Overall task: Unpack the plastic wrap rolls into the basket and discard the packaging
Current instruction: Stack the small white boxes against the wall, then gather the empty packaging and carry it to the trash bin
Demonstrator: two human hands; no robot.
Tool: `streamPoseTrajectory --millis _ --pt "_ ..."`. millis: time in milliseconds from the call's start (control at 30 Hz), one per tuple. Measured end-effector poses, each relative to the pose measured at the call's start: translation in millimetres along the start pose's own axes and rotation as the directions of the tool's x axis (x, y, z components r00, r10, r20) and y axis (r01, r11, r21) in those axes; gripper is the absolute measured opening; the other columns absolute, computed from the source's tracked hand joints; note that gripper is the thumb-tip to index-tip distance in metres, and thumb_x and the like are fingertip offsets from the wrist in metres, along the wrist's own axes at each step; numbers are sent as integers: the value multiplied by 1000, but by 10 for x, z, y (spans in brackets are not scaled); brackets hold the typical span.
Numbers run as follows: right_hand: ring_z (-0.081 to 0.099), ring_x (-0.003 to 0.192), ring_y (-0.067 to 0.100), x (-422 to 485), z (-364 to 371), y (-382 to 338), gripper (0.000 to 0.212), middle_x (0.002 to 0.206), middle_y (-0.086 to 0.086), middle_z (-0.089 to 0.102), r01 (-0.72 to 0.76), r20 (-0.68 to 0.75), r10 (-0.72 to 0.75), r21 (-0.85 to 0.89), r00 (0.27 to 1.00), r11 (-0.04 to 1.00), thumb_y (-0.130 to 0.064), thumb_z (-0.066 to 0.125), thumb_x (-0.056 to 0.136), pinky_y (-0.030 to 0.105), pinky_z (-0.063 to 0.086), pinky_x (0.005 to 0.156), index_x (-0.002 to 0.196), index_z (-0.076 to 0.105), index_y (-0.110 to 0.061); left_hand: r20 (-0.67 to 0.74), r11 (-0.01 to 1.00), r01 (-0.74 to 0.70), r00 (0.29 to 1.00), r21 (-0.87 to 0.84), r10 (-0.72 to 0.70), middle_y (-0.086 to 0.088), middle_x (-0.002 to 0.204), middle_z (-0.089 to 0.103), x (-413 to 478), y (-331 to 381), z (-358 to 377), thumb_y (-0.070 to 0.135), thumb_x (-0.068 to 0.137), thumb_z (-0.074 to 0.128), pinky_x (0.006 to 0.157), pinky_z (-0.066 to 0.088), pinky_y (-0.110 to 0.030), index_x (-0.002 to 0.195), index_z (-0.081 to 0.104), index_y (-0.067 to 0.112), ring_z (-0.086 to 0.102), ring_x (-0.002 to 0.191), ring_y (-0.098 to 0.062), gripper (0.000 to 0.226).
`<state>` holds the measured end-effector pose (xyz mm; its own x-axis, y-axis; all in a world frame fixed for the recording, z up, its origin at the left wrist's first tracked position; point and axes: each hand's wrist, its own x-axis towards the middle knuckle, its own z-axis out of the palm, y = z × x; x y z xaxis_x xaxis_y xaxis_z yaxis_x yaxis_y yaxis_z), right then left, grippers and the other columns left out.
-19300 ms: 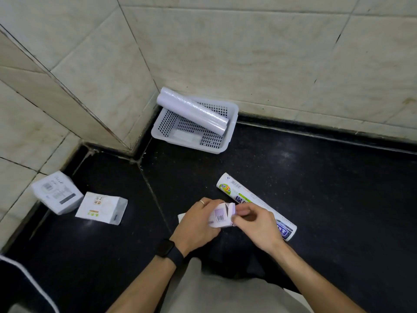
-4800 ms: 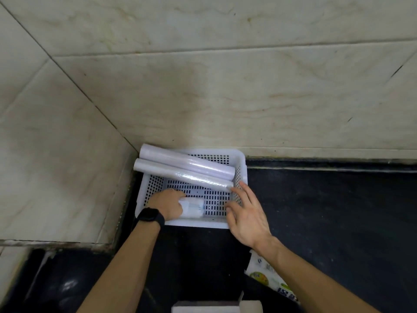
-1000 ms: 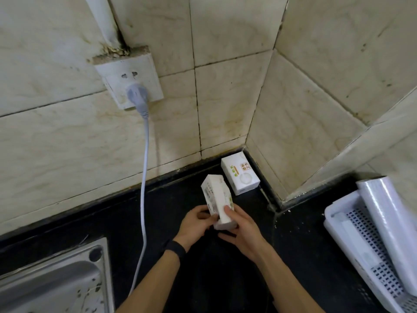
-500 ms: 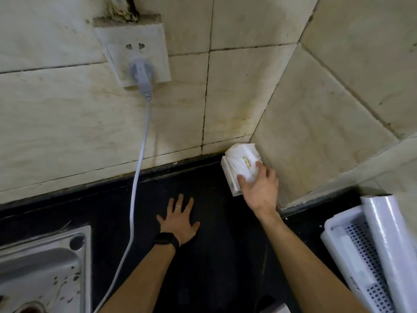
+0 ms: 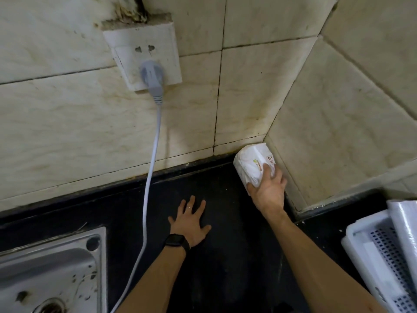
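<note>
Resting flat on the dark table (image 5: 237, 256), the left hand (image 5: 190, 223) lies nearest, fingers spread and holding nothing. Off to the right edge, the white basket (image 5: 361, 231) already carries a plastic wrap roll (image 5: 404, 224). Further back, the right hand (image 5: 269, 192) presses on crumpled white packaging (image 5: 252, 166), fingers curled over its near end, pushing it into the tiled corner; whether a second box sits beneath it cannot be told. This looks like the discard step. Next, the hand probably needs only to let go and draw back without dragging the wrapper along.
</note>
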<state>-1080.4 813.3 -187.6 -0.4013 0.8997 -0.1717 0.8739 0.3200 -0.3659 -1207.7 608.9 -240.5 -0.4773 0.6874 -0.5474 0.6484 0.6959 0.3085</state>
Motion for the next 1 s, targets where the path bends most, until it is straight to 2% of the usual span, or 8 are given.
streamPoseTrajectory --millis 167,300,367,433,567,667,767,1000 --pt "27 134 37 -7 -34 34 84 156 12 15 8 23 -7 -35 1000 999 -49 65 87 51 48 96 152 19 -22 7 1000 2 1000 9 -2 9 164 -14 -21 23 -25 59 91 50 113 12 -69 154 2 45 -13 150 -25 80" --pt "20 142 38 -162 -195 10 91 158 12 11 27 1 -27 -34 1000 999 -56 63 86 52 43 105 156 13 -25 32 1000 4 999 24 -5 8 164 -15 -54 51 -61 57 92 51 113 13 -68 154 0 43 -13 150 -26 81" --pt "20 144 36 -372 -328 35 83 160 11 16 54 -68 -53 18 996 998 -53 62 88 51 41 107 155 21 -26 44 998 -20 999 54 17 3 165 -11 -97 67 -102 50 94 50 115 16 -64 155 3 38 -7 151 -30 78" --pt "28 144 31 -668 -440 124 72 157 8 29 87 -119 -76 84 990 993 -47 64 90 46 39 110 151 35 -23 39 994 -58 998 97 54 -3 165 -1 -176 94 -155 43 97 47 117 20 -58 156 10 31 5 150 -33 71" --pt "38 142 21 -1383 -609 427 52 151 -1 46 106 -154 -81 160 985 981 -37 66 91 40 35 117 140 56 -23 -21 976 -186 982 116 190 -3 162 20 -498 273 -221 43 97 43 115 29 -49 153 25 26 19 147 -26 62" --pt "31 146 16 -1955 -702 612 45 150 -4 48 70 -128 -50 161 990 984 -37 64 93 33 26 120 137 59 -27 -97 935 -320 937 151 337 0 159 29 -811 516 -267 45 97 42 116 29 -46 151 30 28 22 147 -22 58" --pt "31 146 12 -2506 -738 800 42 147 -6 51 30 -133 -4 191 991 981 -38 65 93 29 26 119 134 61 -28 -143 877 -437 872 199 467 3 156 35 -1153 780 -261 46 97 42 116 28 -41 150 33 28 25 146 -20 57" --pt "29 145 10 -3629 -686 1465 42 149 -10 48 -149 -103 176 227 979 962 -37 63 93 21 21 116 134 60 -31 -20 738 -612 766 284 643 6 157 32 -1864 1394 124 44 97 41 120 19 -36 152 30 31 20 148 -17 57"
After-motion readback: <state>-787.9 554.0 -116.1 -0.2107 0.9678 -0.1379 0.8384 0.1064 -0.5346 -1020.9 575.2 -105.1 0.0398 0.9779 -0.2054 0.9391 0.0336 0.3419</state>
